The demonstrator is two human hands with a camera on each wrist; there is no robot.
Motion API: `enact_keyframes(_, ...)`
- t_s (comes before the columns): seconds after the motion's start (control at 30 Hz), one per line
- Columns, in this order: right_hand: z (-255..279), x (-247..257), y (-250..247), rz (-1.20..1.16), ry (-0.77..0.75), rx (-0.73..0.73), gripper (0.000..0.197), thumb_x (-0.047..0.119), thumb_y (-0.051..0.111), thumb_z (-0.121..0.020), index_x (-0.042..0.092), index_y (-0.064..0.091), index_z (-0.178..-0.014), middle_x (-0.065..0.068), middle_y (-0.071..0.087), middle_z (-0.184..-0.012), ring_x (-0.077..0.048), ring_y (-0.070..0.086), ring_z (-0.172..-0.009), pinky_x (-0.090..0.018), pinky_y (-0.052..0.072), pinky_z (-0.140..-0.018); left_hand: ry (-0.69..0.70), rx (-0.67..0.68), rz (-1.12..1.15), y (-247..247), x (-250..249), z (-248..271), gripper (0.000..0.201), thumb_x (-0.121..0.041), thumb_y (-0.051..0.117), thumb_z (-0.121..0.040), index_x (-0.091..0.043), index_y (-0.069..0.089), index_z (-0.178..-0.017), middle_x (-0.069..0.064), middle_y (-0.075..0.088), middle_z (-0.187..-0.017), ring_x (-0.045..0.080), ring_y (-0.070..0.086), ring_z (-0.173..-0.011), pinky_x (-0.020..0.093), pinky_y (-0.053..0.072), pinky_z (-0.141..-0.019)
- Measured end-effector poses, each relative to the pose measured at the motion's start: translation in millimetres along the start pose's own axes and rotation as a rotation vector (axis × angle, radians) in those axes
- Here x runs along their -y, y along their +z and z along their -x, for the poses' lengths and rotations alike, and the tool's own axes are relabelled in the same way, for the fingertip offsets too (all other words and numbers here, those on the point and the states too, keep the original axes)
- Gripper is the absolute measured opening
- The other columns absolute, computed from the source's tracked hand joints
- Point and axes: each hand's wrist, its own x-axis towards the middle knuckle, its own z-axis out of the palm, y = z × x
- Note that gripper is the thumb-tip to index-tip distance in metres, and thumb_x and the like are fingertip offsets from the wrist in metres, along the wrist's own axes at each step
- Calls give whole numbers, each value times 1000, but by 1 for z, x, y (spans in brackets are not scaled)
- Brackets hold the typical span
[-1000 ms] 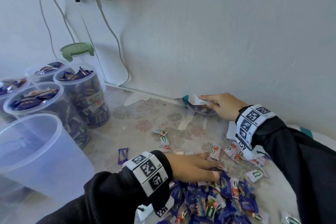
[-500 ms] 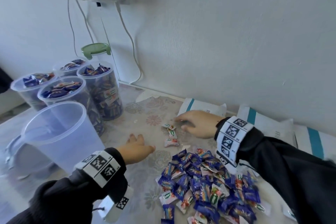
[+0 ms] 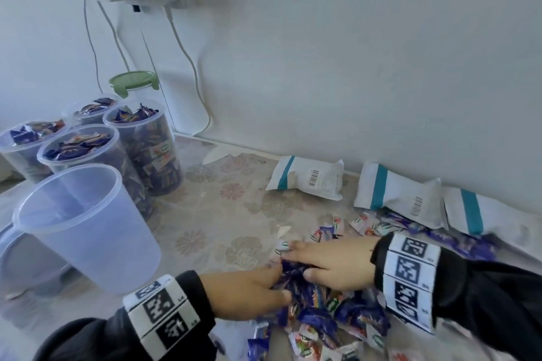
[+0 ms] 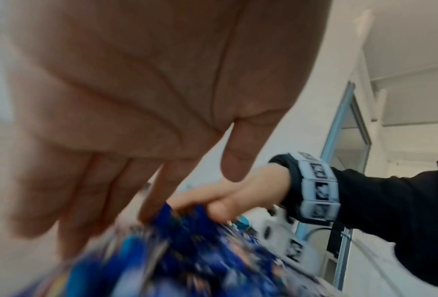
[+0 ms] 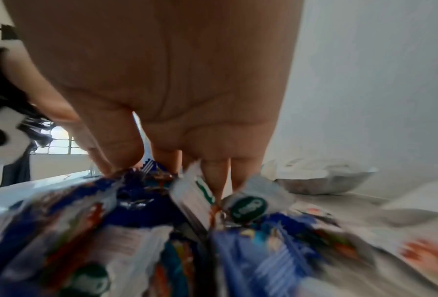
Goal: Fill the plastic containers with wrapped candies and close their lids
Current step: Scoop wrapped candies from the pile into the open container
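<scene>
A heap of blue and white wrapped candies (image 3: pixel 322 319) lies on the flowered tabletop at the front right. My left hand (image 3: pixel 249 287) reaches into its left side with fingers nearly straight, tips pressed among the wrappers (image 4: pixel 187 251), thumb apart. My right hand (image 3: pixel 328 261) comes in from the right, fingers over and thumb under a bunch of blue candies (image 5: pixel 142 201), pinching them. The two hands nearly touch. An empty translucent container (image 3: pixel 85 226) stands open to the left of the hands.
Several open containers full of candies (image 3: pixel 146 149) stand at the back left, and a green-lidded jar (image 3: pixel 133 82) is behind them. A translucent lid (image 3: pixel 17 255) lies by the empty container. White packets with teal stripes (image 3: pixel 308 179) lie along the wall. Cables hang from a wall socket.
My right hand left the packet by the wall and came down onto the candy heap. My left hand, lifted off the pile half a second ago, is back in it, meeting the right.
</scene>
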Motion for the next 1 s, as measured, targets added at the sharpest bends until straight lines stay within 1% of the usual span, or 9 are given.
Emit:
enact_keyframes(0.1, 38, -12, 12, -79, 34, -66, 45, 36, 34, -101, 37, 27, -145, 5, 36, -150, -16, 37, -134, -29, 30, -105, -13, -233, -141, -17, -21, -4, 37, -31, 36, -100, -21, 45, -134, 1, 51, -134, 16, 46, -122, 27, 33, -106)
enact_keyframes(0.17, 57, -21, 15, -177, 59, -161, 39, 39, 38, -99, 42, 38, -138, 8, 51, -137, -11, 48, -122, -24, 36, -97, 19, -296, -205, -27, -41, -13, 35, -29, 34, -101, -18, 50, -129, 1, 53, -129, 16, 48, -118, 23, 35, -99)
enact_keyframes(0.27, 74, -52, 13, -339, 158, -474, 31, 27, 48, -97, 39, 56, -124, 8, 64, -118, -8, 57, -108, -23, 42, -93, 63, -277, -200, -35, -66, -39, 34, -25, 35, -100, -14, 51, -128, 3, 53, -129, 18, 47, -118, 24, 34, -98)
enact_keyframes(0.37, 77, -108, 14, -173, 370, -581, 40, 14, 51, -93, 27, 52, -131, -1, 57, -128, -17, 52, -117, -23, 36, -94, 97, -264, -235, -34, -84, -70, 34, -25, 36, -100, -16, 49, -130, 4, 52, -133, 17, 47, -120, 26, 34, -103)
enact_keyframes(0.47, 76, -150, 12, -31, 572, -555, 57, 11, 52, -89, 26, 37, -141, -5, 41, -141, -24, 40, -127, -31, 35, -102, 118, -215, -258, -28, -100, -91, 41, -24, 38, -99, -18, 37, -140, 4, 40, -145, 19, 40, -129, 27, 30, -106)
enact_keyframes(0.57, 67, -165, 4, 6, 630, -596, 64, 24, 58, -87, 28, 32, -144, -11, 33, -146, -29, 35, -131, -35, 33, -106, 154, -186, -338, -25, -113, -109, 49, -24, 40, -99, -16, 27, -145, 7, 27, -151, 21, 30, -137, 32, 25, -112)
enact_keyframes(0.73, 55, -175, -6, 2, 616, -545, 68, 39, 64, -81, 28, 33, -141, -9, 49, -133, -30, 49, -118, -35, 42, -96, 196, -172, -503, -25, -129, -127, 54, -25, 42, -98, -10, 22, -146, 12, 21, -152, 25, 22, -139, 33, 21, -111)
enact_keyframes(0.83, 55, -177, -15, 38, 599, -524, 54, 31, 58, -87, 25, 38, -137, -11, 52, -125, -32, 54, -109, -37, 46, -89, 187, -162, -575, -24, -133, -137, 57, -29, 42, -97, -8, 20, -145, 14, 19, -151, 29, 21, -139, 38, 21, -113)
enact_keyframes(1.0, 68, -198, -22, -219, 495, -674, 48, 7, 52, -87, 20, 50, -134, -15, 60, -116, -24, 56, -95, -26, 41, -77, 116, -196, -602, -13, -135, -150, 79, -43, 44, -94, -12, -4, -149, 17, -25, -152, 35, -11, -143, 42, 3, -115)
